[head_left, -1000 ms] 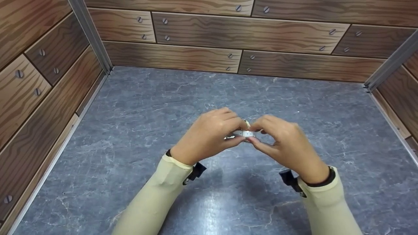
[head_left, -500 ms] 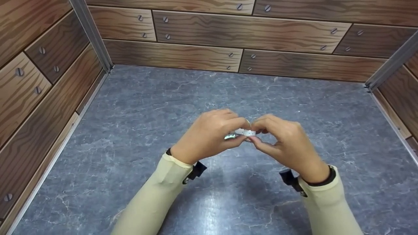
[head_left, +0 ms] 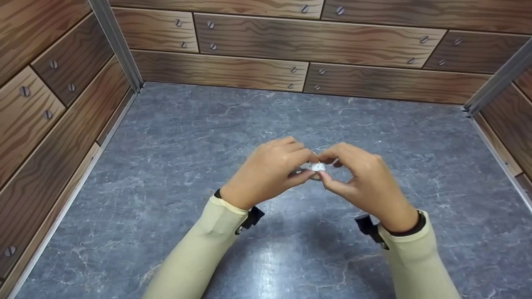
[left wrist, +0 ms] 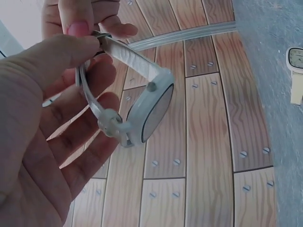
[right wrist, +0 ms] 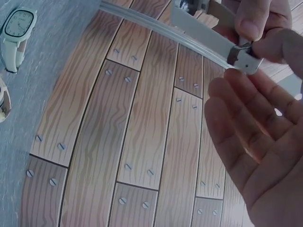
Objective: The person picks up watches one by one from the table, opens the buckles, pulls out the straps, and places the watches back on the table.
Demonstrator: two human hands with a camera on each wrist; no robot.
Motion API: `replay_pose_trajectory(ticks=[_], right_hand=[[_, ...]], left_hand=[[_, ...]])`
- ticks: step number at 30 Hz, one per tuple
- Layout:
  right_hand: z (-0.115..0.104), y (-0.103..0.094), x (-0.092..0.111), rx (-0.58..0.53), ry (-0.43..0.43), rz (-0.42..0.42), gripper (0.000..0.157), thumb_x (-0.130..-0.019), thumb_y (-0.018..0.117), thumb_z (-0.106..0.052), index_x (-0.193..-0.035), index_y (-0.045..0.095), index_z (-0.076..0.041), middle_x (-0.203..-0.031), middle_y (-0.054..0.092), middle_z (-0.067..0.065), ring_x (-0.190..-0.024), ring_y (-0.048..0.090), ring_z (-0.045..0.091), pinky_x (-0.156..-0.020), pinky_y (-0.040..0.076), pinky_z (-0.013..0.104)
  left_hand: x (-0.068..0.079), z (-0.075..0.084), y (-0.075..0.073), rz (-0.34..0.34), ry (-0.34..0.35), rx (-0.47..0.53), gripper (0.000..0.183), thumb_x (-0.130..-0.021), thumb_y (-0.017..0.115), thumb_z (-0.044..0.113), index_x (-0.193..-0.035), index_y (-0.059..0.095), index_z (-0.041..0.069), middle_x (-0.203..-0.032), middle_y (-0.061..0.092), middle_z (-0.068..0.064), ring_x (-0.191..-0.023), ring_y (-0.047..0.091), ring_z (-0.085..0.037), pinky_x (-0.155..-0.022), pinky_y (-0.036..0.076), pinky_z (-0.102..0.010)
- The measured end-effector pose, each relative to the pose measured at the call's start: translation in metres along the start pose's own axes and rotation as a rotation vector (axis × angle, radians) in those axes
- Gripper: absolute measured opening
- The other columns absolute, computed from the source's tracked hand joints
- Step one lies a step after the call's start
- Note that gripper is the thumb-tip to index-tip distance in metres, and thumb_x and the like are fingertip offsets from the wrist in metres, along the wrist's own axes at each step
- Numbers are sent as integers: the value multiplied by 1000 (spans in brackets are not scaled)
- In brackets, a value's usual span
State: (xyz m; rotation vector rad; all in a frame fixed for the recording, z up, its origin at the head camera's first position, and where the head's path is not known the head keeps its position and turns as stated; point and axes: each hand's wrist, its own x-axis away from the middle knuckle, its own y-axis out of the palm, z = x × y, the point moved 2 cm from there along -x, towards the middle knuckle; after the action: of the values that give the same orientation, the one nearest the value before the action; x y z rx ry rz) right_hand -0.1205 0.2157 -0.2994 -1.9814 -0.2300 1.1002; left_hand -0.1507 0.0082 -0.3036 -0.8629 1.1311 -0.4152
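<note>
A white wristwatch (left wrist: 150,109) hangs with its strap looped and its case tilted, seen best in the left wrist view. My left hand (head_left: 274,168) pinches the strap between thumb and forefinger near the buckle. From the other side, my right hand (head_left: 361,174) pinches the strap beside the metal buckle (right wrist: 239,54). Its remaining fingers are spread below in the right wrist view. In the head view the fingers cover most of the watch, and only a short white piece of strap (head_left: 318,167) with small holes shows between the fingertips.
A square-faced watch (right wrist: 19,23) with a pale strap lies on the blue-grey marbled surface (head_left: 208,124). Part of another watch (right wrist: 4,103) shows at the left edge of the right wrist view. Wood-patterned walls (head_left: 266,39) enclose the back and sides.
Both hands stay in almost the same place, still pinching the strap. The fingertips have shifted slightly, and the right forefinger has risen a little.
</note>
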Motion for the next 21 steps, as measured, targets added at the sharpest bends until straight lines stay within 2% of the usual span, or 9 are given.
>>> replay_pose_trajectory(ticks=[4,7,13,19,21], right_hand=[[2,0,-1,-13,-8,63,19,-86,76,3,-101,72,-7,-94,72,3,-82,69,16,-74,57,22],[3,0,-2,-24,-23,109,24,-82,77,9,-100,72,-6,-93,72,3,-81,69,17,-73,57,20],[6,3,-1,0,4,53,23,-86,80,3,-105,72,-7,-97,72,3,-86,70,17,-78,57,23],[8,6,-1,8,7,13,17,-88,81,-5,-103,74,-10,-97,73,1,-88,69,19,-81,55,28],[8,6,-2,48,0,8,15,-89,80,-6,-101,74,-10,-96,72,1,-88,69,17,-80,56,30]], left_hand=[[0,-3,3,-3,-42,12,22,-102,67,28,-116,73,11,-105,72,0,-94,63,-13,-83,52,-25],[0,-5,4,14,-68,15,23,-101,69,29,-115,73,11,-106,73,0,-93,64,-13,-83,53,-25],[1,-9,4,19,-92,-18,16,-97,74,28,-102,75,13,-96,73,3,-86,63,-13,-79,52,-27],[2,-13,4,-5,-62,-21,18,-98,72,32,-101,75,15,-97,73,4,-88,66,-12,-81,54,-28],[2,-15,4,-9,-57,-17,18,-98,72,32,-102,75,15,-98,73,4,-89,66,-11,-82,54,-27]])
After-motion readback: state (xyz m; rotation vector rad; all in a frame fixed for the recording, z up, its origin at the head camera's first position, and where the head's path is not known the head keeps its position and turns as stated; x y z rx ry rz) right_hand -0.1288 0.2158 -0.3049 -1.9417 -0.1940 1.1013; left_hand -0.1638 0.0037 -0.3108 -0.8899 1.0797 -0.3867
